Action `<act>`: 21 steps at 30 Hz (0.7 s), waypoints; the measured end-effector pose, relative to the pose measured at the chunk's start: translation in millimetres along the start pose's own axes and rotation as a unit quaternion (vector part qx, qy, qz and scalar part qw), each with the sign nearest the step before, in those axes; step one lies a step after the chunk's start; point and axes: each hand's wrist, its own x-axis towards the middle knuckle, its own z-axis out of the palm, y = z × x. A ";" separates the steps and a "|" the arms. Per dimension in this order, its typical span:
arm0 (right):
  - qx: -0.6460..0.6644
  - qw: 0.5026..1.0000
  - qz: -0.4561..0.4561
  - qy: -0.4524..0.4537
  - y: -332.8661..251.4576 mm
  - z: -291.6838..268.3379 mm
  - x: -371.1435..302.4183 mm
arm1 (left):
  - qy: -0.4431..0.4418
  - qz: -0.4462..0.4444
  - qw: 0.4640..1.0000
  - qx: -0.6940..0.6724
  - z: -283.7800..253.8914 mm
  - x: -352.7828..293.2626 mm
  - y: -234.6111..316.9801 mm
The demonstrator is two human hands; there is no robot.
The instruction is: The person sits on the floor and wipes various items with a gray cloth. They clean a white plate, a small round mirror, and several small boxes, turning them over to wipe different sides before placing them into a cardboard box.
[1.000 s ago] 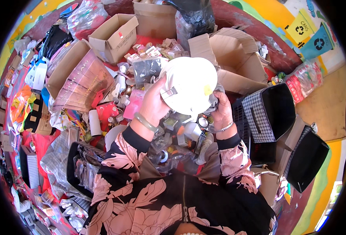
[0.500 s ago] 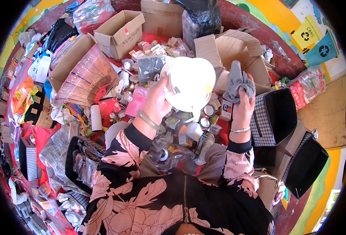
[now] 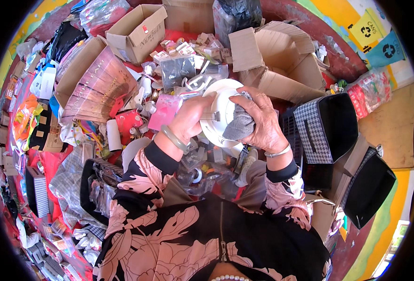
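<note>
Up in front of my lap, my left hand (image 3: 191, 114) grips the left edge of a white round fixture (image 3: 212, 127). It has a wide rim, a raised middle and a small metal clip on its left side; its exact kind I cannot make out. My right hand (image 3: 262, 117) is closed over a grey cloth (image 3: 239, 122) and presses it against the fixture's right side. The fingers of that hand partly cover both cloth and fixture. Beneath my hands lies a heap of small clear packages and white pieces (image 3: 202, 164).
An open cardboard box (image 3: 282, 89) stands beyond my right hand, another (image 3: 139, 35) at the far left. Black-and-white checked bins (image 3: 312, 133) sit to my right. On the left are a pink fan-shaped carton (image 3: 105, 89) and a black bin (image 3: 94, 189). A pink box (image 3: 165, 111) lies near my left hand.
My right hand has brought the grey cloth leftward onto the white fixture. The fixture has turned in my left hand, and its side and raised middle now show.
</note>
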 end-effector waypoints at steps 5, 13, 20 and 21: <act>0.002 0.992 0.018 0.126 7.5 14.6 -3.8 | -0.020 -0.003 1.000 0.017 0.5 -1.2 0.5; 0.324 0.889 0.274 0.171 29.8 16.1 0.3 | 0.012 -0.038 0.998 0.038 1.2 -0.7 -8.1; 0.144 0.987 0.046 -0.061 7.2 -17.4 -4.5 | -0.029 -0.075 0.996 -0.024 -12.6 6.9 -3.7; 0.168 0.981 0.072 -0.060 4.3 -14.2 -4.3 | -0.027 -0.075 0.997 -0.022 -12.7 6.6 -4.4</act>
